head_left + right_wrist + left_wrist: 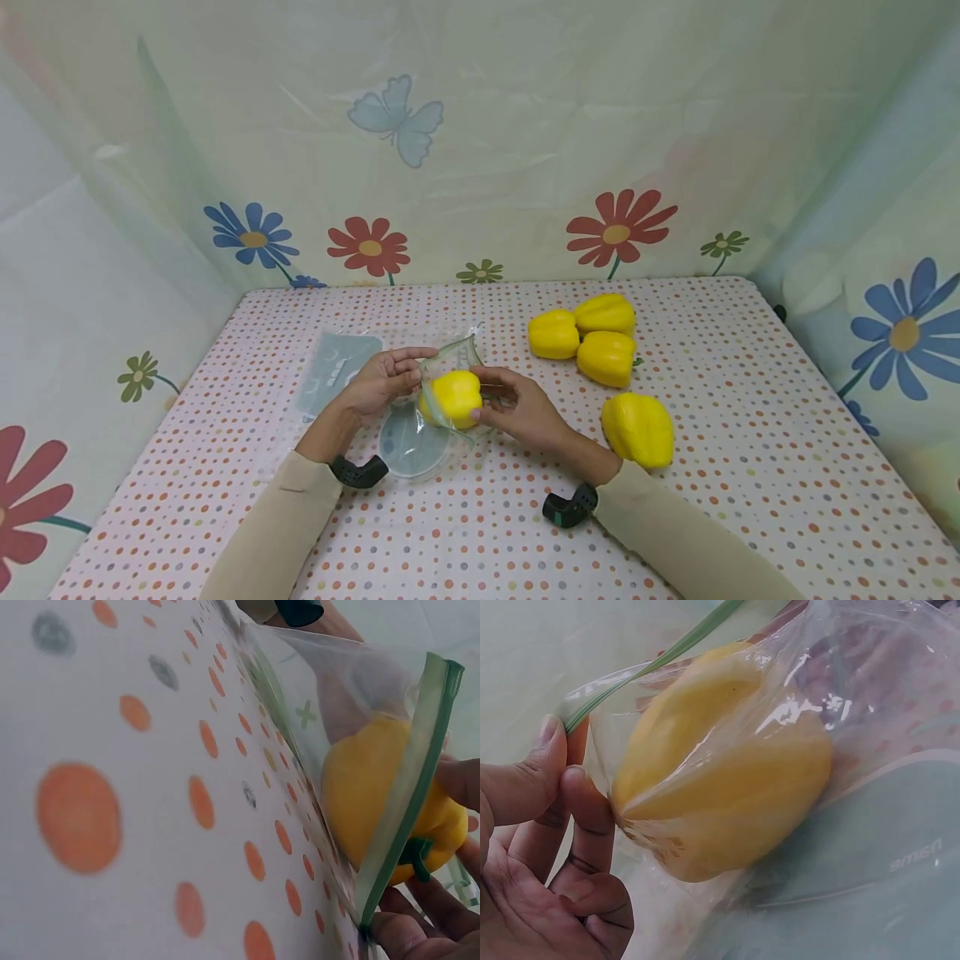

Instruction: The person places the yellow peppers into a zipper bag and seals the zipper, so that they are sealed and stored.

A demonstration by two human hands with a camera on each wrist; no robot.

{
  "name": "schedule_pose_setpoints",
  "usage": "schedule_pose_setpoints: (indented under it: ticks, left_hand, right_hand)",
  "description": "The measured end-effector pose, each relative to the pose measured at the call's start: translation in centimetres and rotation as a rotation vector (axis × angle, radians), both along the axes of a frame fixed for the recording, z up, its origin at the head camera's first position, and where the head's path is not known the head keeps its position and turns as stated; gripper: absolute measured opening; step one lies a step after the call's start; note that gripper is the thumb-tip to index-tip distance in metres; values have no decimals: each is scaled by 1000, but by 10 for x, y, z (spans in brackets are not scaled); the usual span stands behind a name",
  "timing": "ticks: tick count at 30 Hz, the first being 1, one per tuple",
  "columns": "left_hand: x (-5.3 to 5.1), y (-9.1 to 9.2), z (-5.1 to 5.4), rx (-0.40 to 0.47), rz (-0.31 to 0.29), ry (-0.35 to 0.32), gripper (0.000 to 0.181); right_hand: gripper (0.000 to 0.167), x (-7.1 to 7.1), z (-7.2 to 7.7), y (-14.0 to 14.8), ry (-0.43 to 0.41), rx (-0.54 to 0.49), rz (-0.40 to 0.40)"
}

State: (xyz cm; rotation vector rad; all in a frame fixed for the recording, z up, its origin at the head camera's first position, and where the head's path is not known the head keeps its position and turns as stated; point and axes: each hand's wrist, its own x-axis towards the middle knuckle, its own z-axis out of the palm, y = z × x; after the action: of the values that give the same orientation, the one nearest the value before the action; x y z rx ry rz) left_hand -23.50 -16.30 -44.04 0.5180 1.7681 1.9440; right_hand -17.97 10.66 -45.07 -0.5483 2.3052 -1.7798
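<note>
My left hand (382, 385): thumb and fingers pinching the green edge (654, 666) of a clear bag (456, 358), on its nine o'clock side.
My right hand (527, 410): at three o'clock, apart from the left, thumb and fingers holding a yellow pepper (459, 398).
Pepper: mostly inside the bag, its green stem (417, 855) toward my right hand.
Flat plastic: grey-green panel (333, 354) toward ten o'clock.
Loose peppers: three clustered at two o'clock (553, 334) (606, 313) (604, 359), one alone near three (637, 429).
Beneath: dotted tablecloth (465, 542).
Twelve o'clock: flowered backdrop (517, 150).
</note>
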Motion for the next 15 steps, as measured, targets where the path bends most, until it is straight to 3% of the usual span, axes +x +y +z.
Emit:
schedule_pose_setpoints:
  ticks: [15]
  left_hand:
    - [0, -2, 5, -11, 15, 18, 62]
  right_hand:
    - [58, -1, 6, -8, 9, 89, -72]
